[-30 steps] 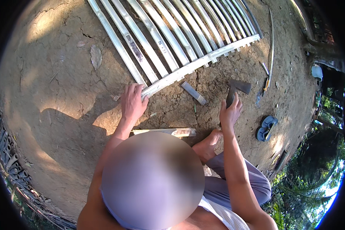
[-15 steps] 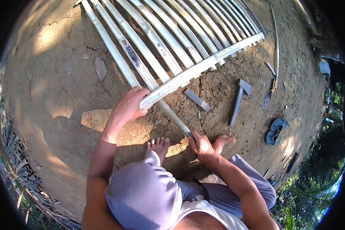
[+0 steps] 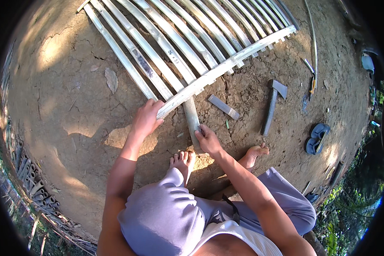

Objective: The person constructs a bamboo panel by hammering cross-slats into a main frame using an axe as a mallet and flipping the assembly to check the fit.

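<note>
A slatted panel of split bamboo (image 3: 175,64) lies on the ground ahead, its slats crossed at the near end by a pale crosspiece (image 3: 226,66). My left hand (image 3: 147,117) is closed around that crosspiece's left end, at the panel's near corner. In my right hand (image 3: 208,140), a greyish bamboo piece (image 3: 190,113) is gripped near its lower end, beside my bare foot (image 3: 182,163). The piece's upper end runs beneath the crosspiece, where the slats partly hide it.
A flat grey strip (image 3: 224,106) and a hatchet (image 3: 269,111) lie on the cracked dirt to the right. Farther right are dark sandals (image 3: 316,138), a tool with an orange handle (image 3: 312,85) and a long thin strip (image 3: 314,38). Cut bamboo tubes (image 3: 38,187) are piled far left.
My right hand has moved left and slightly up with the bamboo piece, which has swung from a slant to nearly straight toward me. My left hand keeps its hold on the corner.
</note>
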A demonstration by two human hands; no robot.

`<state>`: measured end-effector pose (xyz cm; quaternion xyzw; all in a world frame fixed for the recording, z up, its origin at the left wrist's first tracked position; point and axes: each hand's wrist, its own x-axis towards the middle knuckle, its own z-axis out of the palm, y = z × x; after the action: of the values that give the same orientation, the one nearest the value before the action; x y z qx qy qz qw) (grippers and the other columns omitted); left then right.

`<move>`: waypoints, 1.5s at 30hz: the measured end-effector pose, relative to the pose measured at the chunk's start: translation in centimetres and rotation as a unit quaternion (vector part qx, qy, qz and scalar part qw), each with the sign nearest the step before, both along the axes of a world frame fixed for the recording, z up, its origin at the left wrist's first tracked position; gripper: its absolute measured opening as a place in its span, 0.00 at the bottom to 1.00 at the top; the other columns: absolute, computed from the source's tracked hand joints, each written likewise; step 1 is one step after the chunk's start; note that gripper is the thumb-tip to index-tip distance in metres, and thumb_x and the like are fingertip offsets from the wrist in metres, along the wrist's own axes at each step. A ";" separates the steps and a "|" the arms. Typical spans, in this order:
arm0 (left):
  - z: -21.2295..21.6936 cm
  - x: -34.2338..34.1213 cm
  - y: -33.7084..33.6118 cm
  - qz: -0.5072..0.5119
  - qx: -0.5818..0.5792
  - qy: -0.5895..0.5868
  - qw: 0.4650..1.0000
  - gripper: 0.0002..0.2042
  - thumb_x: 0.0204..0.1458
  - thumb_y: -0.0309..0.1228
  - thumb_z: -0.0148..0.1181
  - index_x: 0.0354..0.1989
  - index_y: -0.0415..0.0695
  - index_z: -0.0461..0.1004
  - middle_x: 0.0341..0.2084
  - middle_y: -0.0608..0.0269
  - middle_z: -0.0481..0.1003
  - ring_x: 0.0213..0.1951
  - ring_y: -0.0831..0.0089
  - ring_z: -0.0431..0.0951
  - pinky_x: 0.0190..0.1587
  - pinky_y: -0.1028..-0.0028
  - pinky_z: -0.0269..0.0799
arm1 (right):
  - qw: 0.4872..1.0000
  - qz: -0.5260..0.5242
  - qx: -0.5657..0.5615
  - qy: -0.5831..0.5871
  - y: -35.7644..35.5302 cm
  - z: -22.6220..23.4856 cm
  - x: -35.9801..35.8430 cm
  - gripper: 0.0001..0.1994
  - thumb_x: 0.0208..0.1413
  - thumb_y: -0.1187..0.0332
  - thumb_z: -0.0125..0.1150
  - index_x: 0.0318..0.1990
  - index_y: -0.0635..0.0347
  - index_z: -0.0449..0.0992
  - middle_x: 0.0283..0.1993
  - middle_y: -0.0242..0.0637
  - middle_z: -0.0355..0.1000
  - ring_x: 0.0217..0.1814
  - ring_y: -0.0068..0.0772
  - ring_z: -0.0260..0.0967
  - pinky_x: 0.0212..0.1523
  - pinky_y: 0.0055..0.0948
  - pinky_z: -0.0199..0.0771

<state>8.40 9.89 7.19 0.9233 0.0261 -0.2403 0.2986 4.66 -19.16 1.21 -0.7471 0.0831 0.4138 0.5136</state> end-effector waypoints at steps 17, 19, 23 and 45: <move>-5.3 0.5 -1.4 0.165 0.172 -0.192 0.952 0.26 0.64 0.55 0.58 0.56 0.45 0.74 0.52 0.59 0.72 0.62 0.56 0.68 0.60 0.47 0.63 | 0.711 0.103 -0.524 -0.457 -7.7 6.4 9.8 0.30 0.57 0.58 0.71 0.64 0.58 0.70 0.61 0.51 0.70 0.59 0.54 0.69 0.58 0.50 0.73; -7.1 1.7 -2.6 0.214 0.179 -0.164 0.946 0.29 0.66 0.55 0.52 0.66 0.46 0.67 0.69 0.48 0.61 0.74 0.50 0.55 0.68 0.35 0.54 | 0.718 0.026 -0.612 -0.331 -11.1 5.6 12.2 0.31 0.53 0.59 0.74 0.63 0.60 0.71 0.65 0.52 0.67 0.61 0.49 0.70 0.58 0.51 0.73; -9.0 3.6 -4.5 0.245 0.143 -0.087 0.955 0.34 0.68 0.54 0.46 0.78 0.52 0.53 0.80 0.48 0.41 0.81 0.52 0.35 0.73 0.26 0.36 | 0.815 -0.039 -0.512 -0.269 -21.7 2.7 15.5 0.29 0.51 0.59 0.74 0.59 0.61 0.72 0.52 0.47 0.74 0.51 0.40 0.75 0.48 0.39 0.77; -8.6 2.9 -4.5 0.260 0.168 -0.102 0.945 0.28 0.71 0.43 0.41 0.79 0.57 0.53 0.80 0.58 0.45 0.81 0.58 0.38 0.75 0.30 0.36 | 0.904 0.138 -0.102 -0.392 2.7 12.2 6.9 0.32 0.64 0.74 0.61 0.72 0.67 0.53 0.34 0.47 0.76 0.26 0.40 0.76 0.26 0.37 0.79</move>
<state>11.29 5.43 -1.44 0.9406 0.2748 -0.0511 0.1927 11.54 -16.49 13.41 -0.9013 -0.1869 0.1434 0.3635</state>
